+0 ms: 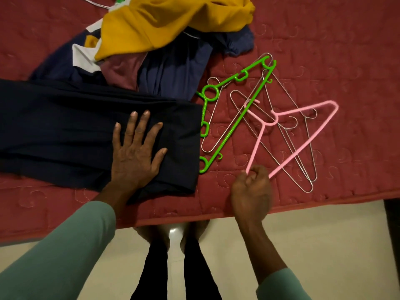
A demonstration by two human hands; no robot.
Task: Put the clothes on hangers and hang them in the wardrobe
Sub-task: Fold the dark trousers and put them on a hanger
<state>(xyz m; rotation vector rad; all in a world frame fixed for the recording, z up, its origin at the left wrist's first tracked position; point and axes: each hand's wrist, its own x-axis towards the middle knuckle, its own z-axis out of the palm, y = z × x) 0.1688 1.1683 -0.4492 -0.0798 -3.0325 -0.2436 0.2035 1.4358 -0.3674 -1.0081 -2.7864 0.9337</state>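
A folded dark navy garment lies flat on the red quilted bed. My left hand presses flat on its right part, fingers spread. My right hand grips the bottom corner of a pink plastic hanger near the bed's front edge. The pink hanger lies over several thin wire hangers. A green plastic hanger rests just right of the navy garment. Behind it is a pile of clothes with a mustard yellow piece on top of blue and maroon ones.
The bed's front edge runs across the lower frame, with pale floor tiles below it. My feet and dark trouser legs stand at the bed's edge. A white cable lies at the top left.
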